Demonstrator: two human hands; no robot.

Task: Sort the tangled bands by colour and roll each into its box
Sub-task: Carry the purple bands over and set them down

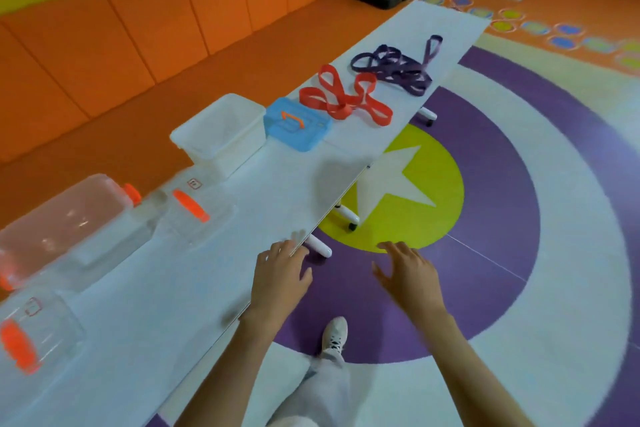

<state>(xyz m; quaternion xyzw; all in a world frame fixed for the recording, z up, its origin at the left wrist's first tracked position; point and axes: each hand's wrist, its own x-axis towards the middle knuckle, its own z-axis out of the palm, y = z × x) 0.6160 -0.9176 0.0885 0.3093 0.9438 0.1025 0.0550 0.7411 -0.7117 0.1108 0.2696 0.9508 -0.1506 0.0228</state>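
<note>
White is the table (207,281) whose near edge the left hand (282,276) hangs over, fingers spread and relaxed, fingertips at the rim, holding nothing. Whether it touches the top cannot be told. The right hand (410,276) is likewise spread wide and holds nothing; it is off the table, above the purple floor (485,218). Below the two hands a white shoe (334,336) stands on that floor.

Along the table's far side, left of the hands, lie clear boxes (194,215) with orange latches. They are blurred, and what they hold cannot be told. Further along stands an open white tub (221,130), showing only its own pale walls inside. Just beside it is a blue box (296,125) with an orange handle on its shut lid, contents hidden.

Beyond the boxes the red bands (343,99) lie tangled on the tabletop, the heap stretched crosswise from the far edge toward the near one. The purple bands (398,69) lie just past them, near the table's end, also sprawled crosswise, with one long loop pointing on toward that end. Both heaps are well apart from the hands.
</note>
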